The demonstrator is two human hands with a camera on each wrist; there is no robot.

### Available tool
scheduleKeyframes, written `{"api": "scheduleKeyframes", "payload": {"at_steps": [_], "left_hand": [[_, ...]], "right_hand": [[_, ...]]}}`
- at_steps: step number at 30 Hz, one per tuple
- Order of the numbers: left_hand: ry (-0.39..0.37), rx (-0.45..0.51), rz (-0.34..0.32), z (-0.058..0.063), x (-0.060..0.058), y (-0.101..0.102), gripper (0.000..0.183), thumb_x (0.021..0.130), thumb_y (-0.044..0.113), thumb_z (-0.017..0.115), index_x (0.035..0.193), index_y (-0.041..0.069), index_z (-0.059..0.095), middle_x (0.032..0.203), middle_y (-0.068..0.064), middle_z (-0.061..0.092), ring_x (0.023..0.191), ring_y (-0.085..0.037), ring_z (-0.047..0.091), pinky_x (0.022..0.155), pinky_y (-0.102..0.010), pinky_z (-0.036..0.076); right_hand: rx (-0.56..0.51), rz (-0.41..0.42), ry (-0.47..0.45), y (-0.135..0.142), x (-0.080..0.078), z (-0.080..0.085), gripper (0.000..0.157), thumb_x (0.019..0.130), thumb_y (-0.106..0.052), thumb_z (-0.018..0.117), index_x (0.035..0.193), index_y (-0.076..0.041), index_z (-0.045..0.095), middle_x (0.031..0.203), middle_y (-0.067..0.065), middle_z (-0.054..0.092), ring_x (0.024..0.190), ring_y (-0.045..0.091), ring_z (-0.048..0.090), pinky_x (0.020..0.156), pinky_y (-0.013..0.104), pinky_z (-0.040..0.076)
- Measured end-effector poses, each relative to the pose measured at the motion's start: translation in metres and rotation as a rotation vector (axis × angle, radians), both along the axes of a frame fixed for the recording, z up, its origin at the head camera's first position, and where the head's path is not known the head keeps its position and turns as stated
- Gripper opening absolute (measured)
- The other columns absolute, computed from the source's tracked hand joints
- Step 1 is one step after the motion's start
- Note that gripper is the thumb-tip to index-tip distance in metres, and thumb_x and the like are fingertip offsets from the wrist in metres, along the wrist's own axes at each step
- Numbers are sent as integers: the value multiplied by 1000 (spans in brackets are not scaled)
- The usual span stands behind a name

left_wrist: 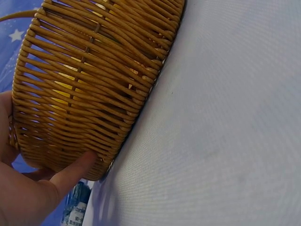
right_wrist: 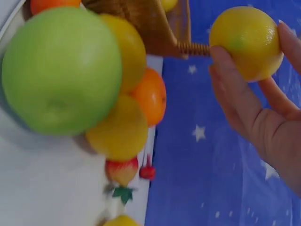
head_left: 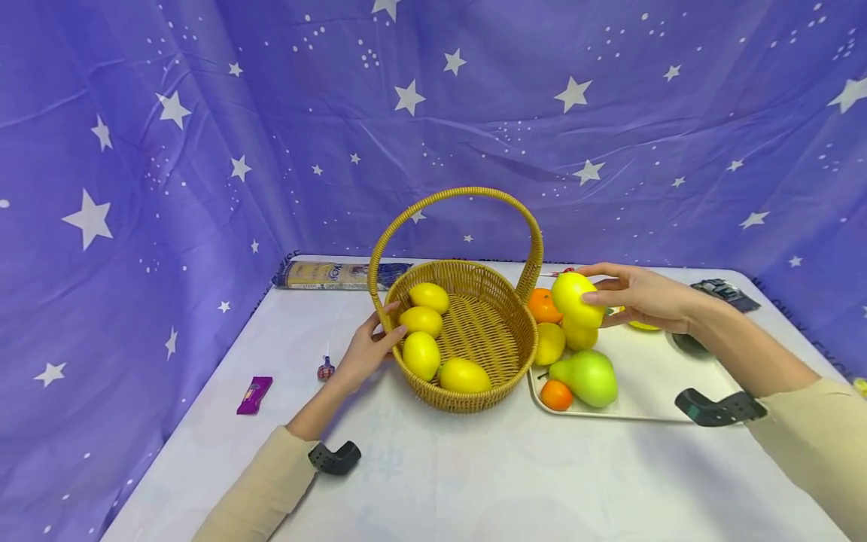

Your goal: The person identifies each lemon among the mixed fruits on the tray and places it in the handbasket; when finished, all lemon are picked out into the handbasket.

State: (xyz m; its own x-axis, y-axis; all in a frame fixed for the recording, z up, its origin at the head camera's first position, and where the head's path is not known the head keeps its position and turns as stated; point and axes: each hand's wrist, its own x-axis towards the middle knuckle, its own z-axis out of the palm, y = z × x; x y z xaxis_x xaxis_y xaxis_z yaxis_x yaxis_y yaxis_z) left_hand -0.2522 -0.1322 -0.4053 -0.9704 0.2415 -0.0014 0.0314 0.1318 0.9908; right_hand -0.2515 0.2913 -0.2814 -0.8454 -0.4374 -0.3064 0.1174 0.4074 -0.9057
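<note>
A woven basket (head_left: pixel 484 324) with a tall handle stands mid-table, several lemons (head_left: pixel 421 355) lying along its left and front sides. My left hand (head_left: pixel 369 350) grips the basket's left side, fingers at the rim; the left wrist view shows a digit (left_wrist: pixel 77 172) against the outer weave. Raised above the tray, my right hand (head_left: pixel 650 297) pinches a lemon (right_wrist: pixel 247 42) between thumb and fingers, just right of the basket. Below it on the tray (head_left: pixel 650 391) are more yellow fruits (head_left: pixel 549 345), an orange (head_left: pixel 543 306), a green pear (head_left: pixel 591 379) and a small orange fruit (head_left: pixel 557 395).
Behind the basket lies a long printed packet (head_left: pixel 332 275). A purple wrapped sweet (head_left: pixel 254 395) and a lollipop (head_left: pixel 326 369) are on the left. A dark packet (head_left: pixel 726 294) lies at the back right, and a starry purple curtain (head_left: pixel 474 135) rises behind the table.
</note>
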Motion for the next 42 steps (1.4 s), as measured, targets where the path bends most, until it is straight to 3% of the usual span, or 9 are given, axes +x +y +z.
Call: {"api": "scheduleKeyframes", "payload": {"at_steps": [4,9,14,19,23,32,34,40,42], "left_hand": [[8,-7,3,0,0,0,58,101,20,54,153,12,29,150,-22,32,122,-40,51,82,-38,57],[25,-14,6,-1,0,0,56,101,21,55,152,15,33,149,-20,34,120,-38,53,82,-38,57],[39,-7,0,-2,1,1,55,101,20,55,151,13,34,147,-22,37,119,-39,54,81,-38,57],[26,-7,6,-3,1,2,55,101,20,55,151,13,33,148,-23,35,119,-39,54,81,-37,57],[15,-6,7,-1,0,2,57,101,19,55,152,12,32,149,-23,33,121,-40,52,81,-38,57],[1,-25,-2,29,17,4,57,101,13,52,152,3,28,145,-29,36,119,-41,53,82,-37,56],[-2,-27,0,26,15,3,57,101,13,52,152,4,28,143,-30,37,119,-40,53,82,-37,56],[4,-1,6,0,0,-1,58,101,20,55,153,13,30,145,-26,38,121,-38,53,82,-39,56],[14,1,9,-1,-1,0,58,101,21,56,153,14,32,145,-25,39,121,-37,53,83,-38,56]], "right_hand": [[-25,36,-8,-33,-4,3,68,97,-20,62,151,-4,25,143,27,34,113,30,55,97,52,46],[20,112,-11,-71,-14,-3,62,94,-20,66,146,-4,35,129,24,46,109,32,56,93,49,50],[78,168,-51,-104,-27,-17,61,93,-22,68,144,-5,40,129,24,43,111,33,53,91,48,51],[105,187,-107,-131,-36,-34,62,94,-21,67,146,-5,37,140,25,33,121,36,47,93,51,49],[112,179,-119,-147,-39,-46,61,94,-20,67,145,-4,38,143,24,34,124,36,46,92,51,50],[132,161,-139,-166,-38,-67,61,92,-18,69,144,-3,40,139,22,42,120,35,52,86,46,54],[139,149,-151,-168,-37,-68,60,93,-19,68,143,-3,40,141,22,40,120,35,52,85,44,55],[126,149,-179,-164,-38,-69,55,97,-20,62,145,-4,41,144,23,39,125,40,48,84,43,56],[115,150,-187,-162,-39,-69,53,97,-19,61,145,-4,42,144,23,39,124,40,49,85,43,55]]}}
